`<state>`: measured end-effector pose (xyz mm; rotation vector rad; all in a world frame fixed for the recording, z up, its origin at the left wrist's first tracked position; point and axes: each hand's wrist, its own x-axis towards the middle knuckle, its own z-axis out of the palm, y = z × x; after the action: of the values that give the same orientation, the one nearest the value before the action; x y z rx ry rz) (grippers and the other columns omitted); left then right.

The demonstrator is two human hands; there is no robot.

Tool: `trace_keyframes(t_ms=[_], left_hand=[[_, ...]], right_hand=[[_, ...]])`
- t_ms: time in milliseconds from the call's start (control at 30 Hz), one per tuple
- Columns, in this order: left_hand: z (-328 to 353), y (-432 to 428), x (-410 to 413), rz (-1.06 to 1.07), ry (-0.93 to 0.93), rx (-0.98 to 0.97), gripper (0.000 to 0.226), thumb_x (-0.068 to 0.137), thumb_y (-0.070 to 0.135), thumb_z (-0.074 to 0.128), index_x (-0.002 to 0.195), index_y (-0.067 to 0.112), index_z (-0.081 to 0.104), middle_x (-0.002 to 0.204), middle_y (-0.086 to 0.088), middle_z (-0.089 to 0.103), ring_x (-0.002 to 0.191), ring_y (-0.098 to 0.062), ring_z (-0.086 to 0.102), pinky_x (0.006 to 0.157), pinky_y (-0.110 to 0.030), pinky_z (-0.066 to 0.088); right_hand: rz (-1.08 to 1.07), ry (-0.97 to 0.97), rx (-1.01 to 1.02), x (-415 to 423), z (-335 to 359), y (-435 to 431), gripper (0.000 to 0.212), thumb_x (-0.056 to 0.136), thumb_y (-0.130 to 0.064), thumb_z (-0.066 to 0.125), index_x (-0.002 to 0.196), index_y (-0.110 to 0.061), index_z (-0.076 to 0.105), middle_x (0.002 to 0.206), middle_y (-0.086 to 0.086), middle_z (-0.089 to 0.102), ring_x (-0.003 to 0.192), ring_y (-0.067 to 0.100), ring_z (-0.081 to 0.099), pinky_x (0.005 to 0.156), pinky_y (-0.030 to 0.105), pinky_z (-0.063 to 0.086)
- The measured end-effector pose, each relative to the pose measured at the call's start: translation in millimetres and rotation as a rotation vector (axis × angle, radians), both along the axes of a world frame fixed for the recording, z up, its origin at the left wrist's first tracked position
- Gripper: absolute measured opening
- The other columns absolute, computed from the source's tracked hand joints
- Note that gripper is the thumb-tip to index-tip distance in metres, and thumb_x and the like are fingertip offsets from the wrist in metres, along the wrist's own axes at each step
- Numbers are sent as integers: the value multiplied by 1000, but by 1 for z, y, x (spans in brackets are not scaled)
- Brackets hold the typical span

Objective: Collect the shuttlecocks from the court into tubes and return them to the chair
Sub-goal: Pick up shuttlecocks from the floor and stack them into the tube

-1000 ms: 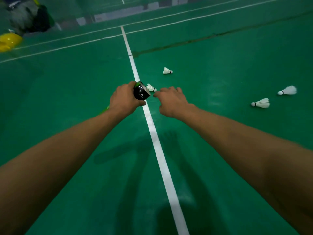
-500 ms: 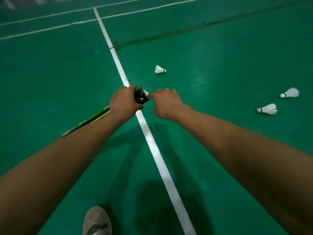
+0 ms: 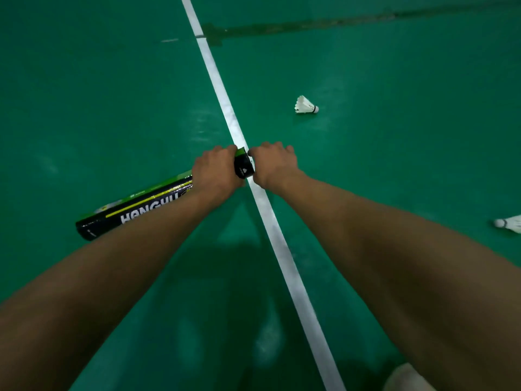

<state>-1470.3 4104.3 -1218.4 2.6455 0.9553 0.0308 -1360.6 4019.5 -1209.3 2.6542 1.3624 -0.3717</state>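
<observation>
The left hand (image 3: 215, 172) clamps the shuttlecock tube (image 3: 135, 211) near its mouth while the right hand (image 3: 275, 165) now curls against that mouth, grip untellable, its shuttlecock gone from view, likely inside, leaving the edge shuttlecock (image 3: 510, 223) at three o'clock and the far shuttlecock (image 3: 306, 105) at one.

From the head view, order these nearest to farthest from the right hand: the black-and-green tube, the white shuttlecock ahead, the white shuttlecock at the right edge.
1. Black-and-green cardboard shuttlecock tube: its end meets the fingers of the right hand, on that hand's left.
2. White feather shuttlecock ahead: on the floor beyond the hand, slightly right.
3. White feather shuttlecock at the right edge: far off to the right.
</observation>
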Motion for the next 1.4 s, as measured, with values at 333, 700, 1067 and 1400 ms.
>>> trace_keyframes(t_ms=[333, 700, 1067, 1400], left_hand=[[-40, 26, 39, -60, 12, 65, 53, 72, 33, 87, 115, 18, 61, 109, -10, 65, 102, -36, 62, 70, -36, 41], [-7, -7, 94, 191, 73, 12, 46, 69, 34, 90, 103, 22, 61, 103, -4, 68, 98, -31, 63, 68, -33, 40], [25, -59, 229, 142, -119, 43, 52, 68, 37, 91, 111, 22, 66, 101, -2, 73, 94, -29, 66, 71, -35, 50], [17, -102, 286, -178, -219, -21, 53, 65, 39, 91, 107, 22, 64, 103, -3, 73, 97, -31, 66, 73, -41, 52]], right_hand=[[253, -156, -205, 104, -113, 24, 54, 95, -18, 56, 146, -31, 43, 150, 7, 36, 133, 34, 41, 106, 48, 39], [-545, 654, 915, 151, -127, 4, 25, 88, -33, 70, 80, -9, 66, 78, 7, 65, 74, 25, 60, 64, 35, 44], [-320, 870, 1137, 223, -23, -64, 45, 101, -35, 60, 67, -5, 64, 63, 5, 52, 62, 16, 45, 58, 33, 34], [-451, 499, 1157, 270, -7, -144, 54, 99, -50, 47, 75, -10, 75, 74, -1, 75, 76, 17, 70, 77, 35, 53]])
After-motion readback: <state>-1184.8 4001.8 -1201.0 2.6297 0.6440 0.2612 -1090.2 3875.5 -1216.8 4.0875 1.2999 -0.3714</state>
